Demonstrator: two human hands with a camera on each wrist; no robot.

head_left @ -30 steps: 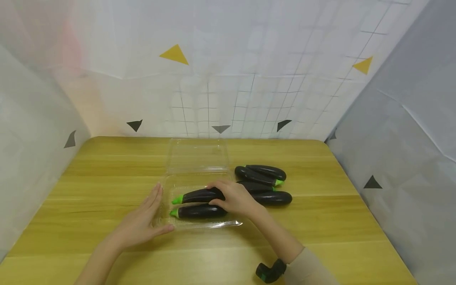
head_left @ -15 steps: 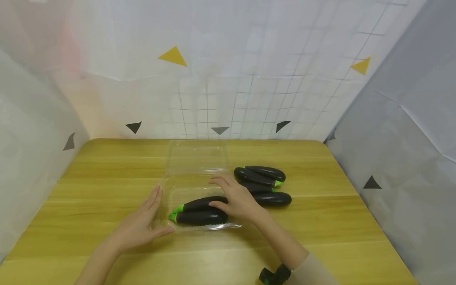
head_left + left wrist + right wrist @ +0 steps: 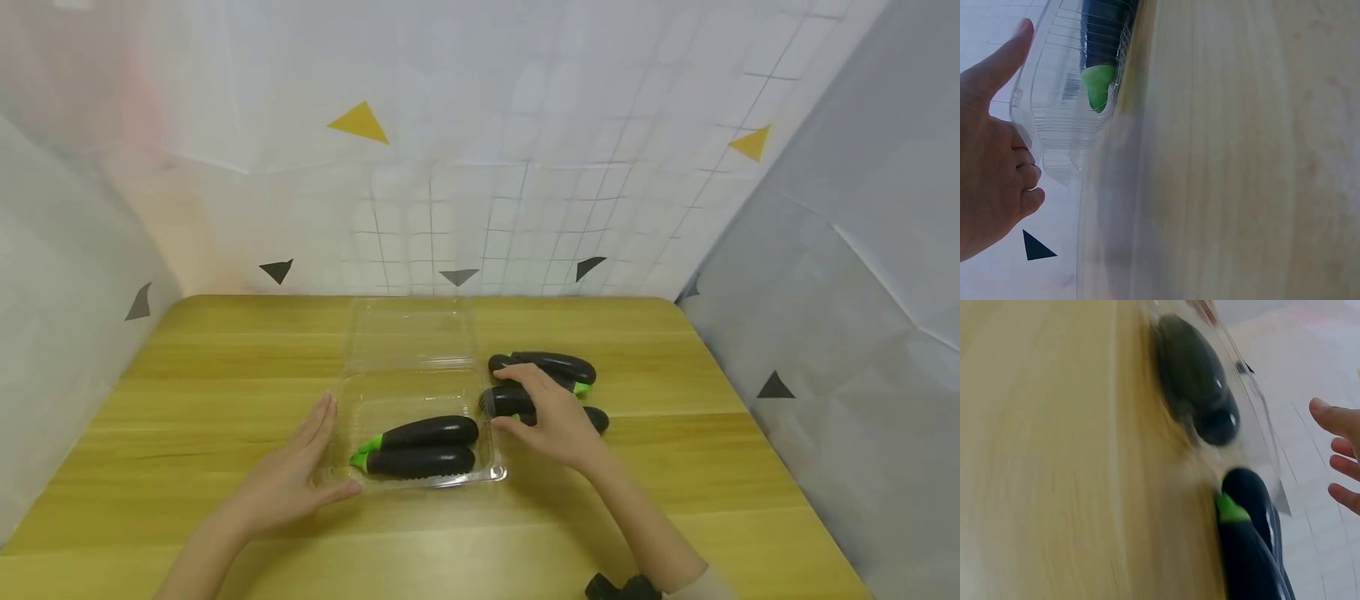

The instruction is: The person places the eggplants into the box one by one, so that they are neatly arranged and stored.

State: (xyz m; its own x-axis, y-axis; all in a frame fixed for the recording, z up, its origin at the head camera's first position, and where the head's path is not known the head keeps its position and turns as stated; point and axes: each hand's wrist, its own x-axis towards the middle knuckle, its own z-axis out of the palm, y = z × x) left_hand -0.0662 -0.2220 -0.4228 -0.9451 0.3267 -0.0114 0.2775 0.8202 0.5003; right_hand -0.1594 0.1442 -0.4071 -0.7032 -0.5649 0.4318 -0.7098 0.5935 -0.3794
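A clear plastic clamshell box (image 3: 420,400) lies open on the table, lid folded back. In its front half two dark eggplants with green stems sit side by side, a rear one (image 3: 431,431) and a front one (image 3: 420,462). My left hand (image 3: 281,479) rests along the box's left side, fingers straight, thumb at the front left corner; the left wrist view shows the thumb (image 3: 1007,59) by the rim. Just right of the box, my right hand (image 3: 555,417) hovers over the loose eggplants (image 3: 502,402), fingers spread and holding nothing; it partly hides them.
Behind the right hand another eggplant (image 3: 558,365) lies beside others in the loose group. The transparent lid (image 3: 412,329) reaches almost to the back edge of the wooden table (image 3: 247,367). White sheets (image 3: 247,217) wall in the back and sides. A black device (image 3: 622,587) is at the right wrist.
My right hand has let go of the rear eggplant in the box and moved right, over the loose ones. That eggplant now lies against the front one. The left hand stays put.
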